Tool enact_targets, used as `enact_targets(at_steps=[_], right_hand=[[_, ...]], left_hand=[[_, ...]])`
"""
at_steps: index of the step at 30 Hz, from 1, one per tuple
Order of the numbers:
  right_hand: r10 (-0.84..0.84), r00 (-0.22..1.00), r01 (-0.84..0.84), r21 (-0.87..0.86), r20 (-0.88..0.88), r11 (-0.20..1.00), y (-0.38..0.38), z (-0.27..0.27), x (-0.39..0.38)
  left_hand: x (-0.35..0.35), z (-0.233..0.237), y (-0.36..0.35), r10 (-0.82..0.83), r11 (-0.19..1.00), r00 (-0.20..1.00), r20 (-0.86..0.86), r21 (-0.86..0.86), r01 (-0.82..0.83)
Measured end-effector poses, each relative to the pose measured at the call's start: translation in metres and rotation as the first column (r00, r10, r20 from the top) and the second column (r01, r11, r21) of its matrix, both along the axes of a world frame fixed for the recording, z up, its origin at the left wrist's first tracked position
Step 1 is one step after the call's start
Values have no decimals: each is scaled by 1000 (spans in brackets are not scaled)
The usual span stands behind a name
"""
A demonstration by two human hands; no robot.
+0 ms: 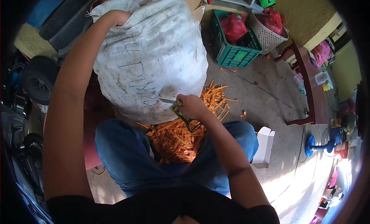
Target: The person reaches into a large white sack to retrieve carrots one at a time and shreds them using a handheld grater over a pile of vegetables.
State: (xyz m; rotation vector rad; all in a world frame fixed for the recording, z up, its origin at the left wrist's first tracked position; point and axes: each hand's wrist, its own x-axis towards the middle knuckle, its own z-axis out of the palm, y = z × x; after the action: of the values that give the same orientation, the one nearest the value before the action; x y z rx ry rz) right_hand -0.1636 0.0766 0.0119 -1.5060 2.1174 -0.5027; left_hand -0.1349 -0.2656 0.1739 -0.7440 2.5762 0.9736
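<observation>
A large, bulging white woven sack (154, 58) with dark handwriting stands in front of my knees. At its upper left, my left hand (118, 18) is closed on the bunched cloth. My right hand (191, 107) is closed round a small knife (167, 101), its blade pointing left, close to the sack's lower front. Below that same hand is a green tool (180, 114), perhaps a peeler; how it is held is partly hidden. A heap of orange carrot strips (177, 141) lies between my legs and spreads along the sack's right side.
Behind the sack, to the right, stand a green plastic crate (237, 56) and a white perforated basket (268, 39), both with red bags inside. A brown wooden bench (318, 93), a white open box (263, 149) and a blue fan (310, 145) are at right. A black tyre (38, 79) is at left.
</observation>
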Motion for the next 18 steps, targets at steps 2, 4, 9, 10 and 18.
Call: enact_targets(at_steps=[2, 4, 9, 10, 18], right_hand=[[12, 1000, -12, 0, -7, 1000, -1, -1, 2], [19, 1000, -19, 0, -19, 1000, -2, 1, 3], [29, 1000, -30, 12, 6, 999, -8, 3, 7], [28, 1000, -28, 8, 6, 1000, -9, 4, 8], [88, 996, -88, 20, -3, 996, -16, 3, 12]], left_hand=[[-1, -12, -4, -7, 1000, 999, -49, -2, 7], [-8, -20, 1, -162, 888, 984, -71, -446, 114], [-2, -12, 31, -11, 997, 978, -208, -72, -4], [-3, -13, 30, -16, 997, 970, -243, -74, -2], [-8, 5, 46, -3, 999, 998, -67, -32, 1]])
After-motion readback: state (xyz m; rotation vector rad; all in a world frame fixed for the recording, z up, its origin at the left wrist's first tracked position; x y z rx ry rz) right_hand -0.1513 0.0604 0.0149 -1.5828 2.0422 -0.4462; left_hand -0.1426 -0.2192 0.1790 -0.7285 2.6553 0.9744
